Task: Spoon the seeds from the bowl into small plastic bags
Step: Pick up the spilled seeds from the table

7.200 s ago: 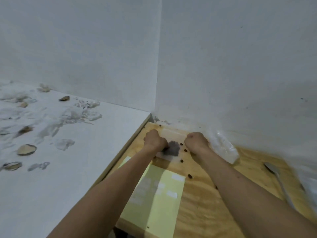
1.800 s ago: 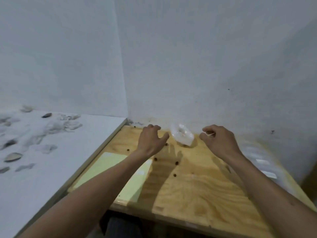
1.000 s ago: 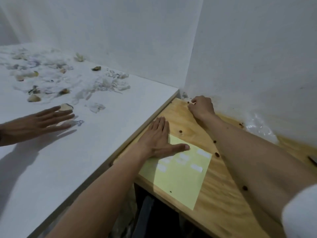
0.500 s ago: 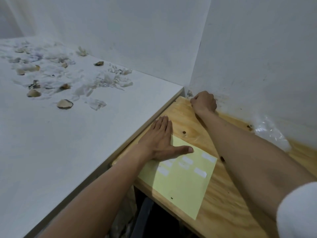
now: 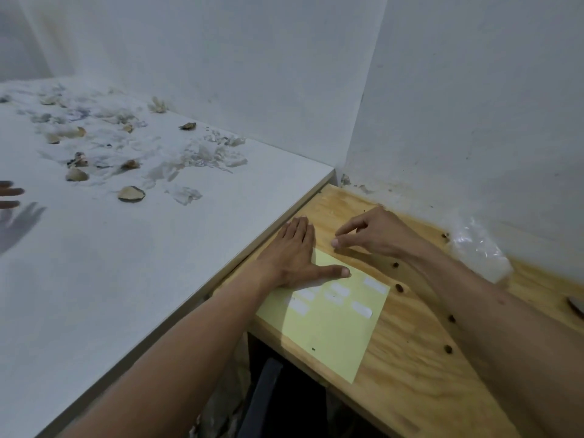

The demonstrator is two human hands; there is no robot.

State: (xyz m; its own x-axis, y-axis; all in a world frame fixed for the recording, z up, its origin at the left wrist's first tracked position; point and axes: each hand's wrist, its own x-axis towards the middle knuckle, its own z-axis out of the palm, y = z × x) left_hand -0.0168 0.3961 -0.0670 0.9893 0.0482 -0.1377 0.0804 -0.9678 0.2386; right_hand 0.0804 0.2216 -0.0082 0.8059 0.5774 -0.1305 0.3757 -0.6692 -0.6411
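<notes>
My left hand (image 5: 295,259) lies flat with straight fingers on the upper left corner of a yellow sheet (image 5: 331,324) that carries several white labels. Just above the sheet's top corner my right hand (image 5: 373,235) hovers with fingers curled and thumb and fingertips drawn together; anything pinched there is too small to see. A heap of clear plastic bags (image 5: 477,252) lies against the wall to the right. Dark seeds (image 5: 399,288) are scattered over the wooden table (image 5: 410,384). A spoon tip (image 5: 576,306) shows at the right edge. No bowl is in view.
A white table (image 5: 126,279) adjoins on the left, strewn with torn white scraps and brown shell-like pieces (image 5: 131,194). Another person's fingers (image 5: 9,197) reach in at its left edge. Walls close the back and right. A dark chair stands below the wooden table's edge.
My right hand has come back from the wall corner to just above the yellow sheet. My left hand stays flat on the sheet. Another person's fingers reappear at the left edge.
</notes>
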